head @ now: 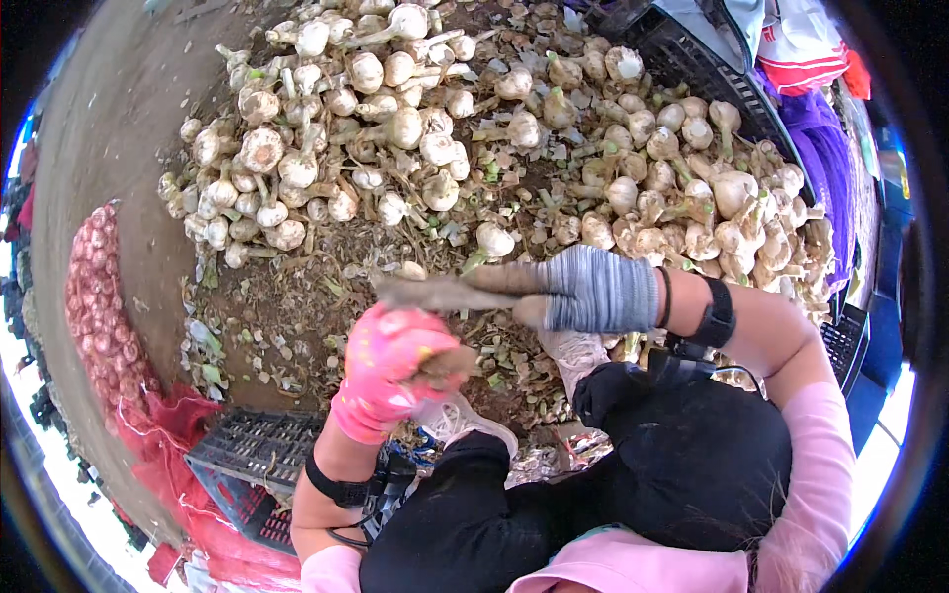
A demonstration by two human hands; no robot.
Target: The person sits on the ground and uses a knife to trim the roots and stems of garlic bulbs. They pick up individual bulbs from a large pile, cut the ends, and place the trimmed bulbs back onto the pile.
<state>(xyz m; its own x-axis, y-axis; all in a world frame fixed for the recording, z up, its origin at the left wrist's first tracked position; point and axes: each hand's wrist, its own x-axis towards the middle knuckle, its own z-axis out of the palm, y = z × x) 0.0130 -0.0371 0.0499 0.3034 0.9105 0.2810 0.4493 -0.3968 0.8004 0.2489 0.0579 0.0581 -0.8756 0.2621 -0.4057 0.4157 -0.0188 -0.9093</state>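
My right hand (586, 289), in a grey-striped glove with soiled brown fingers, grips a long, flat, greyish blade-like tool (437, 293). The tool points left and is blurred by motion; its exact kind is unclear. Just below its far end is my left hand (393, 363) in a pink patterned glove, fingers curled. A blurred brown patch at that hand could be soiled glove or something held. Beyond the tool lies a pale garlic bulb (494, 239) with a green stem. A large heap of garlic bulbs with stems (296, 170) spreads ahead to the left, another heap (667, 185) to the right.
Stem cuttings and dry skins litter the soil floor (289, 319). At left stand a filled red mesh sack (107, 319) and a black plastic crate (252, 445). A black crate (712, 67) and purple mesh sacks (819, 163) border the right heap. My shoes (467, 426) are close below.
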